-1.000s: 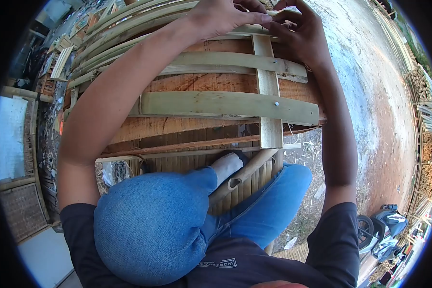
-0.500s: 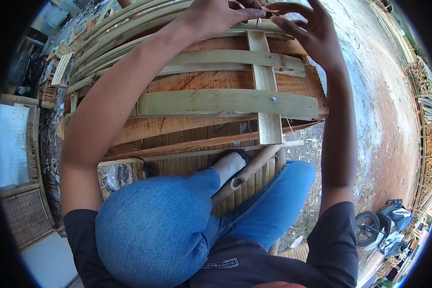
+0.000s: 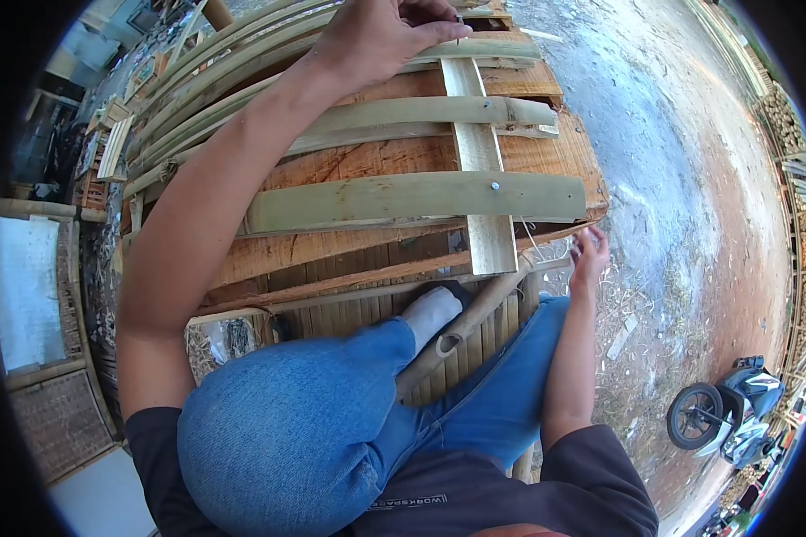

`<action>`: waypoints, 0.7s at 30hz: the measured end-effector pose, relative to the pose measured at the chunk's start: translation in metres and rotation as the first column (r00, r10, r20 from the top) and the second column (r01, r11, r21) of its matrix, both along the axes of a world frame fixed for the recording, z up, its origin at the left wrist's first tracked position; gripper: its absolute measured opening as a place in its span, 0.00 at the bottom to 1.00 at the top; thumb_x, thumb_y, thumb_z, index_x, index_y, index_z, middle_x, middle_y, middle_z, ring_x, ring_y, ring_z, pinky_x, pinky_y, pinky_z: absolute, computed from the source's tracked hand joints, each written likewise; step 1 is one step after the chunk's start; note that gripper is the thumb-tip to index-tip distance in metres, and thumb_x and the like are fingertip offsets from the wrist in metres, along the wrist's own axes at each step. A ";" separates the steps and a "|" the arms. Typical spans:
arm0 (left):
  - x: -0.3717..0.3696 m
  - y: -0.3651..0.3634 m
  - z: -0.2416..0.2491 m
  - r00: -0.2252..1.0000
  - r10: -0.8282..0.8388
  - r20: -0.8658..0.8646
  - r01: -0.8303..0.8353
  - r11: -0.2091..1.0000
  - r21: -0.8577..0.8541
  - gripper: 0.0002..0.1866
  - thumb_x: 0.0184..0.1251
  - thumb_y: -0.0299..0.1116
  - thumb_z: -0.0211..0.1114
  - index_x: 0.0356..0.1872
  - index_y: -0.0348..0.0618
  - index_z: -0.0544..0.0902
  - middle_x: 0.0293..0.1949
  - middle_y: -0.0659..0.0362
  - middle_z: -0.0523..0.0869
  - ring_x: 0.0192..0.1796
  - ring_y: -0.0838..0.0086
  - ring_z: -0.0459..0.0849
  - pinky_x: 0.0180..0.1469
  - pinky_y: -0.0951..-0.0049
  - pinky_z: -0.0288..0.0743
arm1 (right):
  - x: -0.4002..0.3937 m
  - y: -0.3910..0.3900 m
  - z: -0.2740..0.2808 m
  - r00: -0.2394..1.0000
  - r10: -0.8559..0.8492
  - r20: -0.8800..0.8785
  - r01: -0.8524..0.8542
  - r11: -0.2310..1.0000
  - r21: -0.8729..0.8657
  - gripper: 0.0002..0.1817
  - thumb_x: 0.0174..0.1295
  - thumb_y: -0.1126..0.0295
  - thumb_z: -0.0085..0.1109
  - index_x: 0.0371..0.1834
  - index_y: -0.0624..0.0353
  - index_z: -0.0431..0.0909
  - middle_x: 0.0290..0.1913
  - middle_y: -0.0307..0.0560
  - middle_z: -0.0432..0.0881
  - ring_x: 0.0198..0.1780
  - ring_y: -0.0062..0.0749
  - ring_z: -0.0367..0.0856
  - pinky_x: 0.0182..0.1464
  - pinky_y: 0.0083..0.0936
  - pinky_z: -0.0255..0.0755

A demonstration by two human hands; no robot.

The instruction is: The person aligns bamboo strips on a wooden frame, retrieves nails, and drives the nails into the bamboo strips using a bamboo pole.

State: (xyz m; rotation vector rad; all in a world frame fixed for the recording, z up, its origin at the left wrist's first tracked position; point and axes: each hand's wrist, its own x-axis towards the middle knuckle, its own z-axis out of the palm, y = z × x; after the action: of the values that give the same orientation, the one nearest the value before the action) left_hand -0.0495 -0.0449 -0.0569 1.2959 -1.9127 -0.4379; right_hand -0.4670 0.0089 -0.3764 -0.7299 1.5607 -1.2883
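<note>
At the top of the head view, my left hand (image 3: 387,40) pinches a thin nail (image 3: 458,32), which stands upright over a bamboo slat (image 3: 501,49) where it crosses a pale flat strip (image 3: 475,148). Two nearer slats, the closest a wide green one (image 3: 349,201), lie over that same strip, each with a nail head (image 3: 495,186) showing at the crossing. My right hand (image 3: 589,257) is low at the right, beside the corner of the wooden board (image 3: 564,157). Its fingers are loosely bent and apart, with nothing visible in them.
Under the slats are rough reddish boards, resting above a bamboo-slat platform (image 3: 309,309). A hollow bamboo pole (image 3: 466,327) slants past my foot. My bent knee (image 3: 278,430) rises at the front. A motorbike (image 3: 730,412) stands on the ground at right.
My right hand has left the nail area beside my left hand and dropped down to the board's near right corner. My left hand stays at the nail. The view has shifted slightly.
</note>
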 end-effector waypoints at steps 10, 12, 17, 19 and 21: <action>-0.002 0.005 0.004 0.999 0.040 0.017 -0.041 0.997 0.067 0.06 0.66 0.29 0.72 0.34 0.36 0.89 0.30 0.59 0.90 0.31 0.81 0.84 0.35 0.77 0.80 | -0.004 -0.024 -0.034 0.997 0.034 0.070 -0.048 0.975 0.216 0.14 0.64 0.64 0.70 0.50 0.50 0.77 0.36 0.36 0.86 0.37 0.18 0.78 0.39 0.23 0.72; -0.002 0.004 0.003 0.998 0.060 -0.006 -0.059 0.992 0.108 0.06 0.66 0.29 0.72 0.33 0.36 0.89 0.30 0.59 0.89 0.31 0.82 0.84 0.35 0.78 0.80 | -0.003 -0.025 -0.040 0.996 0.080 0.032 -0.084 0.983 0.165 0.14 0.62 0.66 0.72 0.48 0.52 0.79 0.30 0.34 0.81 0.31 0.17 0.75 0.33 0.20 0.68; 0.001 0.003 -0.002 0.999 0.021 -0.030 -0.019 0.998 0.064 0.05 0.66 0.27 0.72 0.34 0.36 0.89 0.30 0.58 0.90 0.31 0.81 0.85 0.35 0.78 0.81 | -0.008 -0.027 -0.043 0.996 0.085 0.022 -0.087 0.990 0.114 0.14 0.60 0.69 0.74 0.47 0.57 0.83 0.23 0.29 0.72 0.20 0.15 0.68 0.22 0.16 0.61; 0.000 0.003 -0.003 0.999 0.012 -0.044 -0.009 0.998 0.054 0.05 0.66 0.27 0.72 0.34 0.36 0.89 0.31 0.58 0.90 0.31 0.80 0.86 0.35 0.78 0.82 | -0.008 -0.026 -0.042 0.997 0.073 0.019 -0.075 0.989 0.125 0.12 0.61 0.70 0.73 0.47 0.57 0.82 0.22 0.29 0.72 0.20 0.15 0.67 0.22 0.17 0.61; 0.000 0.004 -0.002 0.998 0.002 -0.058 0.001 0.999 0.046 0.04 0.66 0.27 0.72 0.35 0.36 0.89 0.31 0.57 0.90 0.31 0.80 0.86 0.35 0.77 0.82 | -0.010 -0.026 -0.046 0.997 0.072 -0.007 -0.070 0.987 0.146 0.12 0.63 0.70 0.71 0.47 0.58 0.82 0.23 0.30 0.73 0.20 0.15 0.68 0.23 0.17 0.61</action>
State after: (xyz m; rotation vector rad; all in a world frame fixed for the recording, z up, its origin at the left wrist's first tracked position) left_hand -0.0500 -0.0405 -0.0591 1.2997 -1.8639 -0.5163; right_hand -0.4771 -0.0168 -0.4225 -0.6950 1.6059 -1.1067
